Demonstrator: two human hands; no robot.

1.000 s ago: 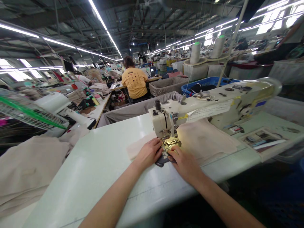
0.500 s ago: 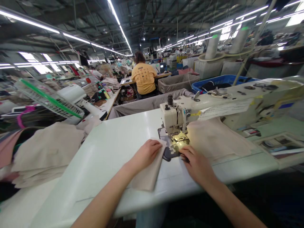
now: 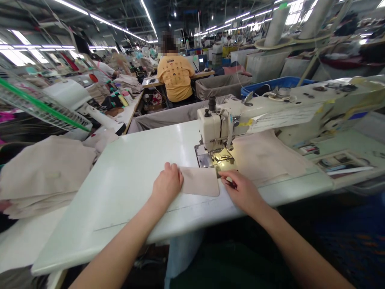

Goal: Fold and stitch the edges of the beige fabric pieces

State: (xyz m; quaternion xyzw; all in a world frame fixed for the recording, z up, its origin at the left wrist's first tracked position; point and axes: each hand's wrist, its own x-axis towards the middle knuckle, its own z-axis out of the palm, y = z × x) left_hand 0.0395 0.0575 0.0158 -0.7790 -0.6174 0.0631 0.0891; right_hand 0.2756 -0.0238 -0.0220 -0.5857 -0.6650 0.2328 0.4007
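Observation:
A small beige fabric piece (image 3: 200, 181) lies crosswise on the pale table in front of the sewing machine (image 3: 212, 130). My left hand (image 3: 167, 184) is closed on its left end, the fingers bunched at the edge. Close to the piece's upper right corner is my right hand (image 3: 242, 190), with thumb and forefinger together. A small dark tool (image 3: 231, 183) shows in its curled fingers; most of it is hidden, and I cannot tell its kind. Just beyond both hands is the metal needle plate (image 3: 224, 158), lit yellow under the machine head.
A larger beige panel (image 3: 264, 156) lies under the machine arm. Stacked beige fabric (image 3: 45, 172) and a fan with a green strip (image 3: 45, 104) stand at left. A tool tray (image 3: 345, 162) sits at right. A co-worker in a yellow shirt (image 3: 176, 76) sits ahead, facing away.
The fabric piece has turned from pointing toward me to lying crosswise. My left hand has moved left with its end. My right hand stays near the needle plate. The view has tilted down.

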